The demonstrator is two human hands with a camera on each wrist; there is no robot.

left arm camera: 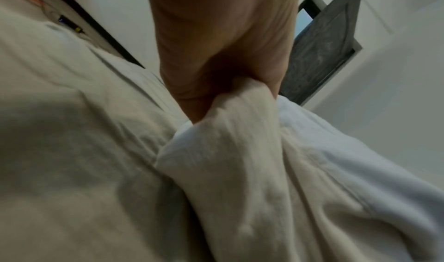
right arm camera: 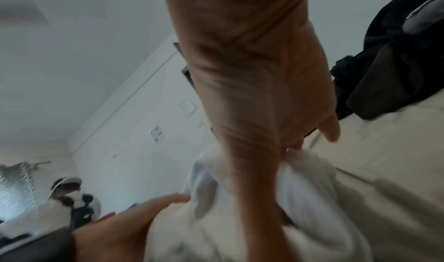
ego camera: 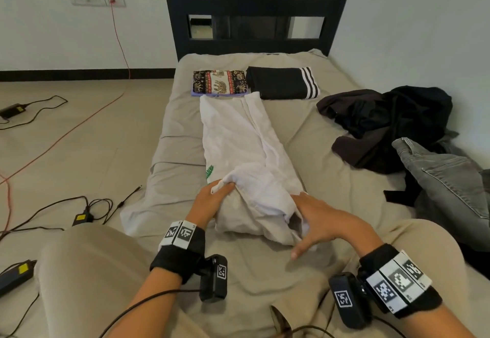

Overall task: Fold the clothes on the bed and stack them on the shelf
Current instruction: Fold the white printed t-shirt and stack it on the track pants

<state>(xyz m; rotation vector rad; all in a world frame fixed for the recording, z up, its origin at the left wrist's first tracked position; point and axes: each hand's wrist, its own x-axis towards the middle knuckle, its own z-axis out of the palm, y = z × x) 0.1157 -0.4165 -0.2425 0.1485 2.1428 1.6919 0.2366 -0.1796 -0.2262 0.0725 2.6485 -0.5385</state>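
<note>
A white shirt [ego camera: 238, 146] lies folded into a long strip down the middle of the bed [ego camera: 331, 168], its near end bunched and lifted. My left hand [ego camera: 214, 191] grips the near-left edge of that end; in the left wrist view the cloth [left arm camera: 240, 152] is gathered in the fist [left arm camera: 230, 83]. My right hand [ego camera: 302, 226] holds the near-right side with its fingers tucked into the fold and the thumb sticking out. The right wrist view shows those fingers [right arm camera: 295, 144] sunk into the white shirt [right arm camera: 312, 171].
A folded elephant-print garment [ego camera: 220, 83] and a folded black garment with white stripes [ego camera: 283, 83] lie at the head of the bed, below the dark headboard [ego camera: 254, 6]. A dark heap of clothes [ego camera: 384, 122] and grey jeans [ego camera: 445, 178] lie on the right. Cables [ego camera: 87, 210] cross the floor on the left.
</note>
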